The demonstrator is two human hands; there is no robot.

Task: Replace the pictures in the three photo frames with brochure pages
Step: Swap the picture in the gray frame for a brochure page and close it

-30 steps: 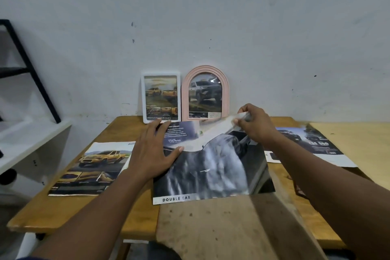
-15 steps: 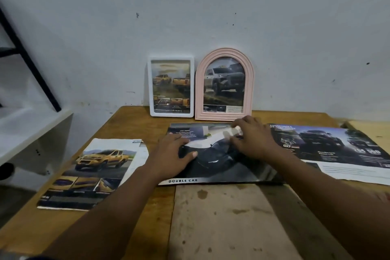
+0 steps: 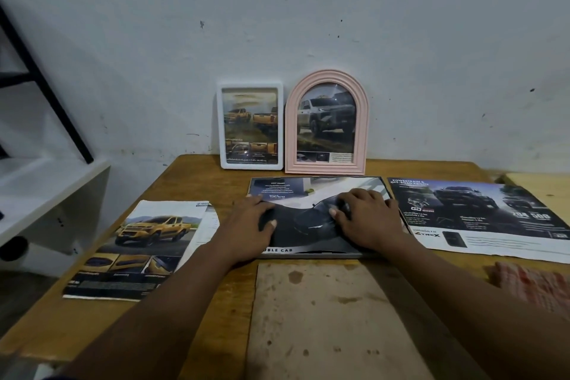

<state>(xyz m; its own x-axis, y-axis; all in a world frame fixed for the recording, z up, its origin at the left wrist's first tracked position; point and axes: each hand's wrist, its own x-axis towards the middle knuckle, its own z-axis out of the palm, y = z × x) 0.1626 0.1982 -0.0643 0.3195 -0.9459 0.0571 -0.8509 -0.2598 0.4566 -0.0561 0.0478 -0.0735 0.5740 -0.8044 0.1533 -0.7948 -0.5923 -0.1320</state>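
Head view: A person's left hand (image 3: 251, 222) and right hand (image 3: 368, 220) lie palm down, close together, on a dark brochure page (image 3: 308, 219) at the middle of a wooden bench (image 3: 197, 182). Neither hand grips anything; the fingers rest loosely spread on the paper, the left hand on the page's left part and the right hand on its right part. The page shows a dark vehicle and, along its near edge, the letters "BLE CAB" beside the left wrist. It lies on what appears to be a dark-rimmed frame (image 3: 333, 255) set flat on the bench, a thin grey edge showing along the near side.

At the far edge of the bench, two more frames stand upright against a marked white wall (image 3: 308, 25). These are a white rectangular frame (image 3: 249, 166) on the left, holding a page with yellow pickup trucks, and just beside it on the right a pink arched frame (image 3: 290, 139), holding a page with a grey-white truck.

A brochure with a yellow pickup (image 3: 148, 244) lies flat to the left of the hands. A wide dark brochure page headed "POWERTRAIN & OFF-ROAD ABILITY" (image 3: 475, 216) lies to the right, just beside the flat frame. A pale stained board (image 3: 324, 318) covers the near middle of the bench, between the forearms. A checked cloth (image 3: 530, 284) sits at the near right. A white shelf (image 3: 46, 185) and a black slanted bar (image 3: 46, 86) stand at the left.
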